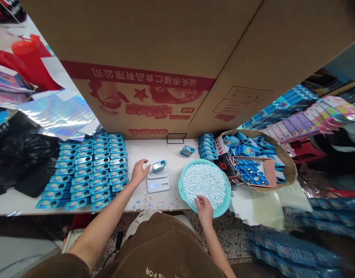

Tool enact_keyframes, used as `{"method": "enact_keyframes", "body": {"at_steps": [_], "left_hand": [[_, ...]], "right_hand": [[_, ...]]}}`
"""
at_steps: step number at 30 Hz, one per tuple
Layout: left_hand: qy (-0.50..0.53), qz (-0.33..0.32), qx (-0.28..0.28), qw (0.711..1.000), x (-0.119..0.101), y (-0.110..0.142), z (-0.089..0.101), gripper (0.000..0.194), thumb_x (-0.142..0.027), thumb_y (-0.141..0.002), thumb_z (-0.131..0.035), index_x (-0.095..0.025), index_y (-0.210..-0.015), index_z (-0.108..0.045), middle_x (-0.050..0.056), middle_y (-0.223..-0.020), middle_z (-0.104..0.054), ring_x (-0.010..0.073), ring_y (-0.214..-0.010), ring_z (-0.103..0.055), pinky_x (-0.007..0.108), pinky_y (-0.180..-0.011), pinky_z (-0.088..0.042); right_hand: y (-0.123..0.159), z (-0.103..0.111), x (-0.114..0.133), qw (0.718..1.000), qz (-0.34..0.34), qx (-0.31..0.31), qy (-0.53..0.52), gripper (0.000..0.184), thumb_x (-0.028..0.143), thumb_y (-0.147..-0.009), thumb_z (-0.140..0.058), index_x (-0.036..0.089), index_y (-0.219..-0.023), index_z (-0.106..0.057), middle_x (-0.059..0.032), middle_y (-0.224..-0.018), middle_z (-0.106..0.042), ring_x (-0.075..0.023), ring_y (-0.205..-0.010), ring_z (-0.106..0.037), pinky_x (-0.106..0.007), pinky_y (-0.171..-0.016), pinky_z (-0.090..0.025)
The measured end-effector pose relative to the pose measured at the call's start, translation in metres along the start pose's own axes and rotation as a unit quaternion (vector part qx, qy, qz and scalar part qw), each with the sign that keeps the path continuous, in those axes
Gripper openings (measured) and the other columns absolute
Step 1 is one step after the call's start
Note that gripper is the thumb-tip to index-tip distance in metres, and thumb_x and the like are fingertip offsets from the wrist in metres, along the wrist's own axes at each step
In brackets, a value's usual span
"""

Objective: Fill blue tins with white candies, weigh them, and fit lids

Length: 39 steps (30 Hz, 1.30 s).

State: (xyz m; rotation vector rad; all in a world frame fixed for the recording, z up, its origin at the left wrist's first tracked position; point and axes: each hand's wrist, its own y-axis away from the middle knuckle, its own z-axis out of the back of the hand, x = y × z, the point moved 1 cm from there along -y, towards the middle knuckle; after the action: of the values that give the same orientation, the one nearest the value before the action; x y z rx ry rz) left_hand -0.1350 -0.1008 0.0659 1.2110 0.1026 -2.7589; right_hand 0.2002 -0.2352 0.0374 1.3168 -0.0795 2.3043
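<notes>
While a small blue box (159, 166) is carried by the white digital scale (158, 186) on the desk (171, 151), the left hand (140, 172) is held just beside it, on its left. The grip of that hand is open, with thumb and fingers spread and nothing held; whether the box is brushed by a fingertip cannot be told. A display on the scale's near side is lit, but its digits cannot be read clearly.

The right hand (205, 209) is placed over the near rim of a turquoise basin (181, 186), its fingertips set at the small pale pieces (205, 179) with which the basin is filled. Its fingers are bent toward the thumb; whether any pieces are pinched in this grip cannot be told.

Beyond the basin, to the right of the scale, a single blue box (187, 150) is seen lying alone, near a short stack of blue boxes (207, 146). At the left, many more are arranged in long rows of blue boxes (99, 173). To the right of the basin, blue packages and a pink tray (270, 172) of small blue parts (248, 172) are held in a cut-down carton (290, 172). The desk is backed by a tall cardboard box (142, 38).
</notes>
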Motion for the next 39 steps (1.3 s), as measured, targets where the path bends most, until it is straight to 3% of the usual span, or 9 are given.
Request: {"method": "enact_keyframes", "body": {"at_steps": [4, 9, 16, 24, 28, 30, 33, 36, 39], "left_hand": [[-0.006, -0.017, 0.004, 1.000, -0.019, -0.020, -0.005, 0.024, -0.033, -0.078, -0.054, -0.019, -0.097, -0.058, 0.008, -0.103, -0.064, 0.0245, -0.103, -0.055, 0.040, -0.093, -0.042], [-0.001, -0.016, 0.007, 1.000, -0.028, -0.023, -0.012, 0.024, -0.034, -0.078, -0.054, -0.019, -0.097, -0.058, 0.008, -0.103, -0.064, 0.0247, -0.102, -0.055, 0.040, -0.093, -0.042], [0.003, -0.008, 0.001, 1.000, -0.012, 0.004, -0.017, 0.025, -0.037, -0.078, -0.052, -0.020, -0.095, -0.059, 0.008, -0.101, -0.064, 0.0245, -0.101, -0.056, 0.039, -0.091, -0.043], [-0.037, 0.007, 0.013, 0.999, 0.001, 0.029, -0.015, 0.029, -0.036, -0.079, -0.052, -0.019, -0.102, -0.057, 0.010, -0.103, -0.063, 0.0259, -0.102, -0.055, 0.041, -0.092, -0.043], [-0.093, -0.041, -0.009, 0.995, -0.026, 0.016, -0.035, 0.055, -0.037, -0.072, -0.063, -0.017, -0.120, -0.047, 0.013, -0.121, -0.053, 0.0301, -0.120, -0.042, 0.044, -0.100, -0.036], [-0.122, -0.066, 0.025, 0.990, -0.040, 0.009, -0.050, 0.060, -0.034, -0.070, -0.066, -0.017, -0.123, -0.043, 0.014, -0.124, -0.050, 0.0305, -0.124, -0.038, 0.045, -0.103, -0.032], [-0.154, -0.036, 0.097, 0.983, -0.048, 0.006, -0.066, 0.040, -0.023, -0.075, -0.061, -0.017, -0.113, -0.050, 0.014, -0.112, -0.057, 0.0297, -0.113, -0.046, 0.045, -0.094, -0.037], [-0.156, -0.021, 0.103, 0.982, -0.045, 0.021, -0.059, 0.025, -0.012, -0.076, -0.055, -0.020, -0.101, -0.055, 0.011, -0.102, -0.060, 0.0269, -0.103, -0.051, 0.042, -0.088, -0.039], [-0.150, -0.031, 0.109, 0.982, -0.035, 0.060, -0.031, 0.032, -0.011, -0.075, -0.055, -0.023, -0.104, -0.055, 0.007, -0.102, -0.060, 0.0247, -0.102, -0.051, 0.039, -0.086, -0.039]], "right_hand": [[0.007, 0.011, -0.003, 1.000, -0.001, -0.009, -0.004, 0.036, 0.047, -0.070, -0.054, 0.015, -0.085, -0.064, -0.0102, -0.086, -0.067, -0.0216, -0.075, -0.063, -0.034, -0.073, -0.050], [0.012, 0.021, -0.010, 1.000, -0.004, -0.031, 0.003, 0.037, 0.046, -0.071, -0.052, 0.015, -0.085, -0.064, -0.0108, -0.086, -0.068, -0.0226, -0.077, -0.064, -0.034, -0.075, -0.050], [0.004, 0.020, -0.014, 1.000, 0.013, 0.001, 0.026, 0.037, 0.046, -0.073, -0.051, 0.016, -0.085, -0.067, -0.0108, -0.086, -0.069, -0.0225, -0.075, -0.063, -0.034, -0.073, -0.049], [-0.024, 0.000, 0.005, 0.994, 0.065, 0.039, 0.076, 0.039, 0.048, -0.074, -0.047, 0.016, -0.083, -0.067, -0.0110, -0.085, -0.067, -0.0206, -0.071, -0.062, -0.033, -0.071, -0.048], [-0.020, -0.004, 0.001, 0.991, 0.074, 0.063, 0.096, 0.039, 0.052, -0.072, -0.047, 0.018, -0.076, -0.067, -0.0098, -0.079, -0.067, -0.0216, -0.070, -0.062, -0.034, -0.070, -0.048], [-0.014, -0.002, -0.007, 0.989, 0.067, 0.081, 0.107, 0.039, 0.053, -0.071, -0.047, 0.019, -0.074, -0.067, -0.0097, -0.078, -0.067, -0.0229, -0.072, -0.062, -0.034, -0.071, -0.048], [-0.006, 0.004, -0.021, 0.984, 0.050, 0.110, 0.131, 0.038, 0.054, -0.069, -0.048, 0.021, -0.071, -0.066, -0.0097, -0.078, -0.068, -0.0253, -0.075, -0.062, -0.036, -0.073, -0.048], [-0.003, 0.012, -0.031, 0.981, 0.032, 0.126, 0.142, 0.039, 0.056, -0.066, -0.048, 0.021, -0.071, -0.066, -0.0102, -0.078, -0.069, -0.0275, -0.077, -0.063, -0.037, -0.074, -0.047], [-0.003, 0.016, -0.036, 0.983, 0.012, 0.118, 0.140, 0.040, 0.058, -0.063, -0.048, 0.022, -0.071, -0.065, -0.0104, -0.080, -0.070, -0.0284, -0.079, -0.063, -0.038, -0.076, -0.047]]}}
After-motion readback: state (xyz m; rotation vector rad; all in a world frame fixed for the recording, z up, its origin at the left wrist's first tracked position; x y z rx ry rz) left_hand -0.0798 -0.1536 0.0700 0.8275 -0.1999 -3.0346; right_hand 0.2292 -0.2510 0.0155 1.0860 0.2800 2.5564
